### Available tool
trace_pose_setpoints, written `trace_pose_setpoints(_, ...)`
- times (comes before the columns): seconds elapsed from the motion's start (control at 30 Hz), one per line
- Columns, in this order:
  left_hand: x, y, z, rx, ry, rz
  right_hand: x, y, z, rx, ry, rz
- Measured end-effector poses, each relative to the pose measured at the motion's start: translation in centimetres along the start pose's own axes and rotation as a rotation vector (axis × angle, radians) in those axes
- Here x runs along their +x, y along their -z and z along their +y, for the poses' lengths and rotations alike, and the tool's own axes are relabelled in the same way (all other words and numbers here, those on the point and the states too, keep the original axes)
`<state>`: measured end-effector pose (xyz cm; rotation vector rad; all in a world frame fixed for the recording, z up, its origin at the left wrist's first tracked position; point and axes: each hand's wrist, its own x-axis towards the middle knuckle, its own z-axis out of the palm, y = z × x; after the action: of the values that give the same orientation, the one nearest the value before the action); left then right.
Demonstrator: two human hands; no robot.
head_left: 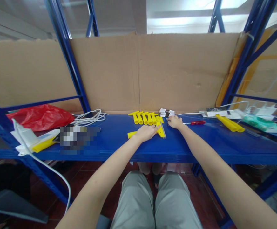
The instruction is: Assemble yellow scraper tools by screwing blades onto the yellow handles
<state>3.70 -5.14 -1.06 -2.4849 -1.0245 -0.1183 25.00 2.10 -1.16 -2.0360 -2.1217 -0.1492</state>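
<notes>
We see both bare arms stretched forward to the middle of the frame, onto a blue shelf [119,144]. Our left hand [146,132] lies palm down, its fingers loosely extended, over a yellow scraper [161,131] that rests flat on the shelf just right of centre; the fingertips touch the scraper's near end, and we cannot tell whether the hand actually grips it. A second yellow piece [131,134] pokes out from under the left side of that hand.

Our right hand [175,122] sits just to the right, fingers curled, at the edge of a small stack of black and white packets [166,112]. Whether it pinches anything is too small to tell.

Just behind the left hand a row of yellow handles [145,118] lies side by side, touching one another. To the right of the right hand lies a red-handled screwdriver [198,122], and farther right two long yellow tubes [229,123] beside white chargers [262,111].

In the left of the frame we see a coil of white cable [89,118], a red plastic bag [41,117] and a blurred patch. A brown cardboard sheet [138,70] fills the back of the shelf across the upper half.
</notes>
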Motion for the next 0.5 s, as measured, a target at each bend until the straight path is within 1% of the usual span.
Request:
trace_pose_setpoints(0.07, -0.01, -0.02, 0.01, -0.006, 0.004, 0.003, -0.02, -0.02, 0.12, 0.029, -0.028, 0.044)
trace_pose_setpoints(0.17, 0.00, -0.06, 0.04, -0.016, 0.015, 0.009, 0.19, -0.20, 0.20, 0.076, -0.117, 0.078)
trace_pose_setpoints(0.33, 0.02, -0.07, 0.06, -0.019, 0.009, 0.012, 0.61, -0.33, 0.21, 0.150, -0.207, 0.030)
trace_pose_setpoints(0.4, 0.02, -0.01, 0.08, -0.018, 0.003, 0.004, 0.59, -0.22, 0.19, 0.180, -0.222, 0.018)
trace_pose_setpoints(0.5, 0.00, 0.12, 0.14, -0.011, 0.003, -0.005, 0.48, -0.02, 0.20, 0.214, -0.228, 0.037)
